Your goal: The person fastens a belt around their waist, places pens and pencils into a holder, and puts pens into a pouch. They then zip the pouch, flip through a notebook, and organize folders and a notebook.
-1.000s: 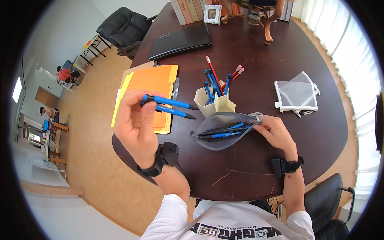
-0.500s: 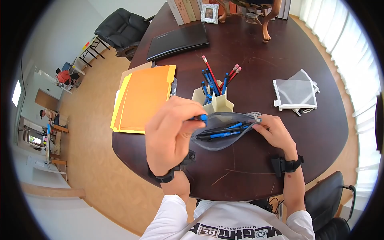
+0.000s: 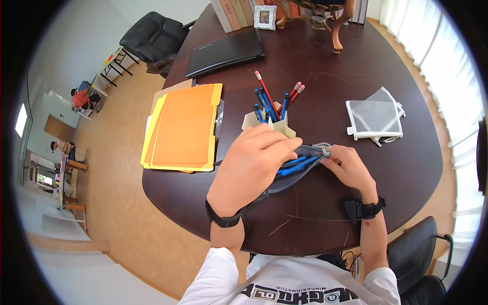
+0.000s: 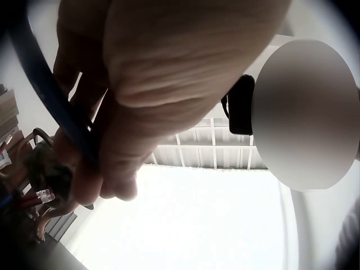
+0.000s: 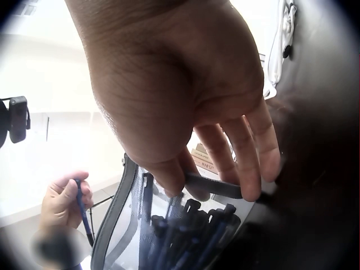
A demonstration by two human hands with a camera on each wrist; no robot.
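While my right hand (image 3: 349,166) pinches the grey mesh pouch (image 3: 285,188) by its rim, my left hand (image 3: 253,166) pinches a blue pen (image 4: 53,93) near its mouth; more pens (image 3: 300,164) inside.

A desk (image 3: 406,168), laptop (image 3: 226,53), folders (image 3: 185,127) and padded chair (image 3: 155,38) suggest an office.

My left hand (image 4: 152,73) filled the top, its fingers pointing downward, and pinched a blue pen (image 4: 53,101) that slanted in from the upper left. Near the left edge I saw a red pencil (image 4: 29,200) and a curved wooden leg (image 4: 43,224). A bright white patch (image 4: 202,219) spread below a pale grid (image 4: 197,140); a black box (image 4: 242,107) adjoined a blurred oval (image 4: 306,112).
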